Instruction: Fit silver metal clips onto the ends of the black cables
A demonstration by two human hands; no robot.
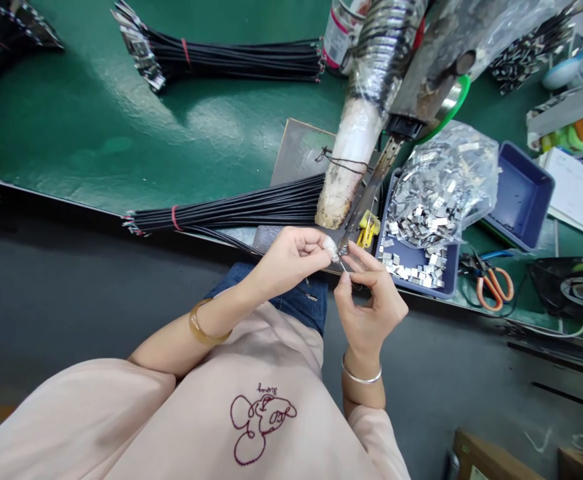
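My left hand [299, 257] is closed in a pinch, with a white wrap [330, 248] at its fingertips. What it pinches is too small and covered to make out. Close against it, my right hand [369, 293] pinches a thin silvery strand [342, 265] between thumb and fingers. Small metal bits show between the two hands. Just beyond them lies a bundle of black cables [241, 207], tied with a red band, and a few strands run down toward my left forearm. The soldering iron [371, 190] points down toward my fingertips, beside a white fume hose [344, 160].
A blue tray [454, 270] of small metal connectors [421, 227] stands right of my hands, with an emptier blue tray [526, 193] behind. Orange-handled scissors [494, 288] lie near the table edge. Another cable bundle [241, 59] rests farther back on the green table [86, 140].
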